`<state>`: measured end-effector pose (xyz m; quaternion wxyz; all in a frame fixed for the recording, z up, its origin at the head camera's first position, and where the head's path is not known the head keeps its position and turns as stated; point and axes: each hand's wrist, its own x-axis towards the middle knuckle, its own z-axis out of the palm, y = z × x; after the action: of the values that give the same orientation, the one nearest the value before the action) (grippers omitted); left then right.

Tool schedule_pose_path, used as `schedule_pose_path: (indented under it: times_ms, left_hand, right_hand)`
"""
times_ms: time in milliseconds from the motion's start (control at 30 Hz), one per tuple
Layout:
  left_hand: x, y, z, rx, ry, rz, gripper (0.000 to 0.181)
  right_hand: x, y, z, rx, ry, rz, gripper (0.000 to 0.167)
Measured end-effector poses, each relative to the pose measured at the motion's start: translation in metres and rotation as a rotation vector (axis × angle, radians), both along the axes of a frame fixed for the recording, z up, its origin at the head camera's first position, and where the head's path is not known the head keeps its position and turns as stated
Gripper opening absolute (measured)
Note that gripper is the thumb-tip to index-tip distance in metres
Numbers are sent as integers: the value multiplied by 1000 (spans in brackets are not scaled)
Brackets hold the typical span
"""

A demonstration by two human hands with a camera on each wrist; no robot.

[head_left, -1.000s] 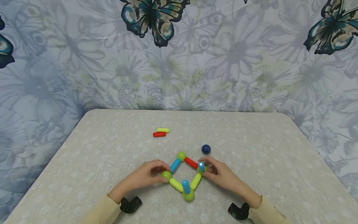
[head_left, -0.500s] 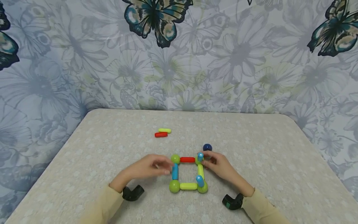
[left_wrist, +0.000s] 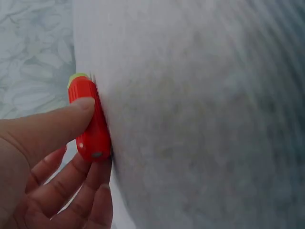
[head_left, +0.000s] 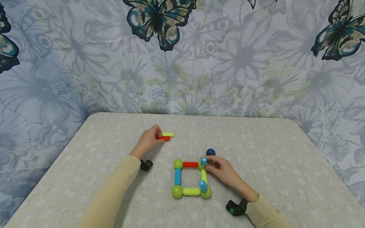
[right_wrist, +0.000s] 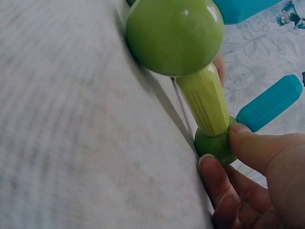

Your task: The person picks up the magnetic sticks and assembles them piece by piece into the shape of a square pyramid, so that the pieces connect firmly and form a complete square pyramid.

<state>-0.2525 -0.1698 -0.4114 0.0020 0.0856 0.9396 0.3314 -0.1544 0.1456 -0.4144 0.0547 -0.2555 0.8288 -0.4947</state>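
A square frame of green balls and coloured rods lies on the table: a red rod (head_left: 190, 164) at the back, a blue rod (head_left: 178, 176) on the left, yellow-green rods (head_left: 191, 191) in front and on the right. Blue rods (head_left: 203, 186) stick up from both right-hand balls. My right hand (head_left: 223, 171) pinches the back-right green ball (right_wrist: 214, 145) between thumb and fingers. Farther back, my left hand (head_left: 148, 139) grips a loose red rod (left_wrist: 90, 119), thumb on its side, fingers partly hidden behind. A loose yellow-green rod (head_left: 168, 135) lies against that red rod.
A dark blue ball (head_left: 210, 152) sits just behind my right hand's fingers. The pale patterned table (head_left: 256, 142) reaches back to a flowered cloth (head_left: 228, 79) with butterflies.
The frame has turned from a diamond to square with the table. My left hand has let go of its corner ball and reached back to the loose rods. My right hand stays on its ball.
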Motion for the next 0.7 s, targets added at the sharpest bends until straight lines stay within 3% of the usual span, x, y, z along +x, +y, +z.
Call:
schedule_pose_path:
  times_ms: [200,333,433,500,600,700]
  left_hand:
    - [11,-2,2,-92,-5,-43,22]
    - [23,-6,2,-29,-13,-24,19]
    - [34,-10,2,70,-10,-7,21]
    - [42,-12,4,161,-26,-27,24]
    - [58,-11,8,357,-128,-88,33]
    - [76,-6,12,544,-257,-191,40]
  right_hand:
    - [4,-3,9,9,-11,-11,29]
    - [5,-3,9,16,-9,-24,28]
    - [5,-2,9,20,-10,-28,28]
    - [5,-2,9,22,-11,-28,28]
    - [5,-1,9,24,-19,-29,29]
    - [5,-1,9,16,-28,-28,29]
